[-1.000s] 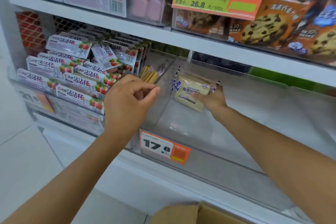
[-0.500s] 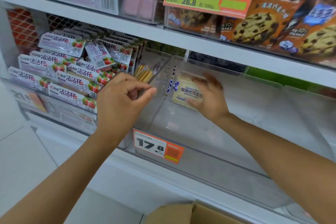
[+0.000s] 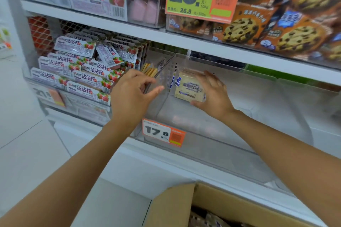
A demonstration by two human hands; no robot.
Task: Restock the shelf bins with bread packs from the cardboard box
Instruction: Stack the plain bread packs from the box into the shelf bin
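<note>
A pale yellow bread pack (image 3: 188, 86) stands tilted inside the large clear shelf bin (image 3: 230, 153), close to its left wall. My right hand (image 3: 215, 96) lies on the pack's right side, fingers spread and fairly straight, thumb at its lower edge. My left hand (image 3: 132, 96) holds the top of the bin's clear left wall (image 3: 162, 69), fingers curled on one side and thumb on the other. The open cardboard box (image 3: 173, 206) sits at the bottom edge, with more packs (image 3: 208, 217) barely visible inside.
Strawberry snack packs (image 3: 81, 72) fill the bin to the left, and biscuit sticks (image 3: 149, 70) sit beside the wall. An orange 17.8 price tag (image 3: 163, 132) hangs on the bin front. Cookie bags (image 3: 276, 24) crowd the shelf above. White floor lies at the left.
My right hand has set the bread pack down against the bin's left wall and shifted from gripping it to lying over it with spread fingers. The left hand stays at the wall.
</note>
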